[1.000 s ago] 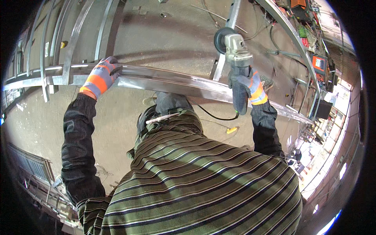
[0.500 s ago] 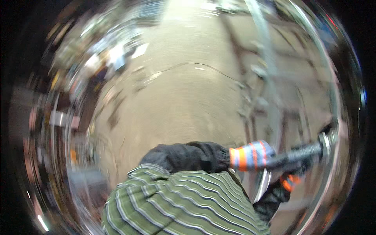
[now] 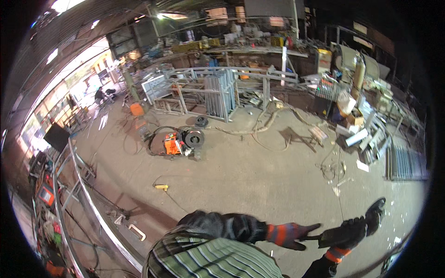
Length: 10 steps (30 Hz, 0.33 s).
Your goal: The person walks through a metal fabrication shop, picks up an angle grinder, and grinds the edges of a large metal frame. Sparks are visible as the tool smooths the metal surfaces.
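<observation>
My right hand (image 3: 353,230), in a dark glove with an orange cuff, is closed around the body of a dark angle grinder (image 3: 330,236). The grinder lies slantwise, its rounded head (image 3: 379,205) up and to the right. My left hand (image 3: 293,235), gloved with orange bands at the wrist, is beside the grinder's rear end. Its fingers are stretched apart, and a thin dark part of the tool, perhaps its cord, reaches toward the gap between them. Whether the left fingers touch it I cannot tell.
Long curved metal rails (image 3: 88,199) run down the left. An orange machine (image 3: 172,144) with a black reel (image 3: 193,138) and hoses stands mid-floor. Behind it are a metal frame (image 3: 218,95) and a gas cylinder (image 3: 359,72). Scrap metal (image 3: 371,134) is heaped at right; a yellow tool (image 3: 161,187) lies nearer.
My view has swung from the floor and rails to the wider workshop; the rails now stand at left. My left hand has come off the grinder's body and its fingers have spread. The right keeps hold.
</observation>
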### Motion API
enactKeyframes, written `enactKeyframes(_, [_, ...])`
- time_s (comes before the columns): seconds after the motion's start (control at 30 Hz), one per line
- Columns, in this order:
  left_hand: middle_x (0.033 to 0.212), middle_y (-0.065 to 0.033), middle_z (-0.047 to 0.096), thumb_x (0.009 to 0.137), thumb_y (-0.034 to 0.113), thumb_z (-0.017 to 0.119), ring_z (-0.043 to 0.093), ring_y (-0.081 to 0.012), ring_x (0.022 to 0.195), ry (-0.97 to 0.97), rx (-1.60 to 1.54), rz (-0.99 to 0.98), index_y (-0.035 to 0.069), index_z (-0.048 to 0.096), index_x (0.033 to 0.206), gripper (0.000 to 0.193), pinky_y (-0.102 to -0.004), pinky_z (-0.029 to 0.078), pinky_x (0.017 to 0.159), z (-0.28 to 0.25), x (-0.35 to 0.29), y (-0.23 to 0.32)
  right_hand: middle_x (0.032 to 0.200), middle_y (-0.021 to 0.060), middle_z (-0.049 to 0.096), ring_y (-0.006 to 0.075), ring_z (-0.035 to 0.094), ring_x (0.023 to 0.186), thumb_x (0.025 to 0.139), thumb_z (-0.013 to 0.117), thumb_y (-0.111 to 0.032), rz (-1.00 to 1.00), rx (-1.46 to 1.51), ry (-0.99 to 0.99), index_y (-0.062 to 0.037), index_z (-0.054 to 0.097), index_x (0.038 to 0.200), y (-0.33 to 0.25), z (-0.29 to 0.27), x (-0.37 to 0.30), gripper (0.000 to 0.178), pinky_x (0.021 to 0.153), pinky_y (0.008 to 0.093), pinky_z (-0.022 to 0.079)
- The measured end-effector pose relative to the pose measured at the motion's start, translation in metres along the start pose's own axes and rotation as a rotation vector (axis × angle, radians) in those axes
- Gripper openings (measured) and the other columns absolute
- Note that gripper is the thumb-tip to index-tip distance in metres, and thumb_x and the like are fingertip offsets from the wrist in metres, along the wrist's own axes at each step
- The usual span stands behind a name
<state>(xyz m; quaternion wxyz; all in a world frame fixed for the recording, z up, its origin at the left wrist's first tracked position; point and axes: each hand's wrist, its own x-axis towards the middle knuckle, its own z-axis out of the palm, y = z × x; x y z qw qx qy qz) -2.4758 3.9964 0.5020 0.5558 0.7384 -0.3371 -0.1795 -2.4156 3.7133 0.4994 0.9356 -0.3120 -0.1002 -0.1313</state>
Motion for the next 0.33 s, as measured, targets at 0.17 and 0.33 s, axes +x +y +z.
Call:
enactKeyframes(0.17, [0.123,-0.0158,0.070,0.094,0.022,0.065,0.067,-0.0217,0.099,0.499,0.090,-0.474,0.012,0.050,0.149,0.058,-0.0362,0.054,0.089,-0.064,-0.111,-0.148,0.099,0.0062,0.065,0.0188,0.063,0.082,0.102,0.058,-0.041,0.009,0.068,-0.103,-0.0064,0.058,0.130,0.067,0.053,0.125,0.045,0.071,0.0363,0.053])
enactKeyframes(0.33, [0.127,-0.0180,0.069,0.091,0.037,0.064,0.064,-0.0327,0.122,0.921,0.358,-1.155,0.015,0.065,0.133,0.048,-0.0416,0.050,0.104,-0.083,-0.315,-0.264,0.105,0.0062,0.064,0.0190,0.062,0.089,0.101,0.059,-0.049,-0.034,0.060,-0.320,-0.0082,0.049,0.139,0.072,0.074,0.217,0.057,0.080,0.0369,0.053])
